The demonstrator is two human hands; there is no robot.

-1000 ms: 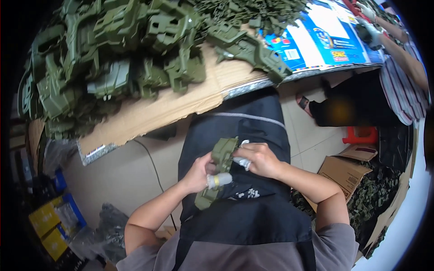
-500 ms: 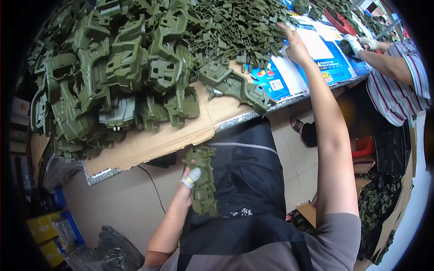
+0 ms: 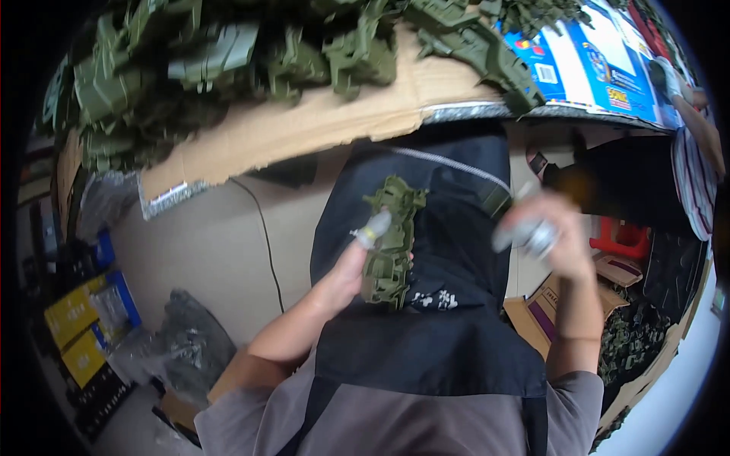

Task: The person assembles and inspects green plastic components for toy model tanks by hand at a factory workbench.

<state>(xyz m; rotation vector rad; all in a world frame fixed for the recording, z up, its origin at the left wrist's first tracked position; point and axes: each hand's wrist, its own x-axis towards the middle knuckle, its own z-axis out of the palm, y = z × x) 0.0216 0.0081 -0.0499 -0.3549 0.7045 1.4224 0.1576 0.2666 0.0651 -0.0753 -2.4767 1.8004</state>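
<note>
Over my lap, my left hand [image 3: 351, 266] is closed around a long olive-green plastic toy vehicle body [image 3: 391, 258]. Its taped thumb presses on the part, whose hollow, ribbed side shows. To the right, my right hand [image 3: 559, 224] hangs in the air, smeared by motion, with white tape on its fingers. A small dark green plastic piece [image 3: 496, 201] sticks out at those fingertips and looks pinched there. Another long green vehicle body [image 3: 487, 57] lies at the table's edge, beyond both hands.
Green vehicle bodies [image 3: 296, 64] are heaped at the left on cardboard [image 3: 304, 129] covering the table. Small green parts [image 3: 540, 15] lie farther back, near blue printed sheets [image 3: 566, 72]. A co-worker in a striped shirt [image 3: 693, 182] stands at right. A cardboard box [image 3: 544, 311] and red stool [image 3: 620, 237] are below.
My right hand has come back from the small-parts pile to beside my lap, with a small green piece at its fingers. My left hand and the vehicle body moved up and right in view.
</note>
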